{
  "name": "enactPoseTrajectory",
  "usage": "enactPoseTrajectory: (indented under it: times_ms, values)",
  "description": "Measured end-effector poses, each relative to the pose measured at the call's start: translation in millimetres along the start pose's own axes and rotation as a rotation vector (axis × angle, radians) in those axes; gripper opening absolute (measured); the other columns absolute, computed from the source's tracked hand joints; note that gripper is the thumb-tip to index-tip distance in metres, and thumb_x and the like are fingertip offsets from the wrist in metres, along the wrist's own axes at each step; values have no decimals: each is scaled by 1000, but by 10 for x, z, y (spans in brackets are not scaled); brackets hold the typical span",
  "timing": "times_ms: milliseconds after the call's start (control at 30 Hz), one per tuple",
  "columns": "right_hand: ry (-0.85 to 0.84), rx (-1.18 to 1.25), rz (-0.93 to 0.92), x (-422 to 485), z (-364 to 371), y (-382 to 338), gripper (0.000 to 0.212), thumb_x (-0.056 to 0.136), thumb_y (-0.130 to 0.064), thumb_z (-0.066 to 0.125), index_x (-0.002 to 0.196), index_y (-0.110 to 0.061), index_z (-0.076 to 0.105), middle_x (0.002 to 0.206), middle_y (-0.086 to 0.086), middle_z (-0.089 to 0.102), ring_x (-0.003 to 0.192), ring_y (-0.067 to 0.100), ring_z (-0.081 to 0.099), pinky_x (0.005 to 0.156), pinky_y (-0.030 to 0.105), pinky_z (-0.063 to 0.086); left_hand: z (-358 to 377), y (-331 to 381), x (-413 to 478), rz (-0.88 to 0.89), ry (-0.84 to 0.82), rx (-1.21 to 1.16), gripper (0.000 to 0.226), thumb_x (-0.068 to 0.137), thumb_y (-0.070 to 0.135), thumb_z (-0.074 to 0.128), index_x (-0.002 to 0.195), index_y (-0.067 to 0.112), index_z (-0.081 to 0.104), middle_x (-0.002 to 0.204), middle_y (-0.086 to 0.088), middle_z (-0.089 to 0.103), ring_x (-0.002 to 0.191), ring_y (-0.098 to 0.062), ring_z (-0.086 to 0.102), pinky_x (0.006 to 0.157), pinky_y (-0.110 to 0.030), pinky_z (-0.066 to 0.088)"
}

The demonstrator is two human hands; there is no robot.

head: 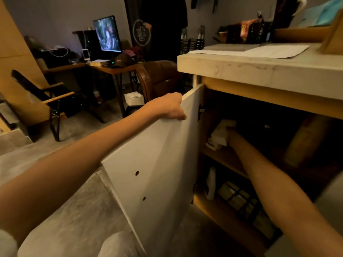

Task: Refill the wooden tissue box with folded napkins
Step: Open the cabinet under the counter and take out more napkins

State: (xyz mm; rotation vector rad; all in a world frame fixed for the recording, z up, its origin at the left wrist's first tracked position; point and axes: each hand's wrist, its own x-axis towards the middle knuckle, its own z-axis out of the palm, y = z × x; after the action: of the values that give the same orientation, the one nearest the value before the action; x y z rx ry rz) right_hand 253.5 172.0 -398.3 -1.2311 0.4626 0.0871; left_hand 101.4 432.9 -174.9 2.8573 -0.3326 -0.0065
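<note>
My left hand [169, 106] grips the top edge of a white cabinet door [157, 164], which stands swung open under the counter. My right hand [234, 135] is deep inside the dark cabinet, closed on a white stack of folded napkins [220, 134] on the upper wooden shelf [222, 158]. My fingers are mostly hidden behind the stack. A wooden box edge [332, 38] stands on the counter at the far right, only partly in view.
A marble-look counter [259, 71] overhangs the cabinet, with a paper sheet and a dark rack on it. The lower shelf holds a white bottle [211, 184] and a wire basket [239, 199]. A brown chair, a desk with a monitor and a folding chair stand behind on the left.
</note>
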Motion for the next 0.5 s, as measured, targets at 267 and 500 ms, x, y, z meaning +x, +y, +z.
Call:
enactPoseTrajectory:
  times_ms: [267,500]
  values:
    - [-368,322,-4,-1891,-118,174,38,92,-19,58,129,-8,53,122,17,64,114,34,61,102,54,44,-11,64,-202,-38,-122,-514,55,95,45,47,136,9,48,135,-15,55,114,-30,59,99,-43,47]
    - [-254,16,-259,-2953,-478,406,67,82,-20,72,139,-28,39,129,2,62,112,23,64,88,41,56,954,-565,-1227,-190,-110,-1128,30,95,50,49,118,36,62,109,-3,74,94,-25,73,84,-53,57]
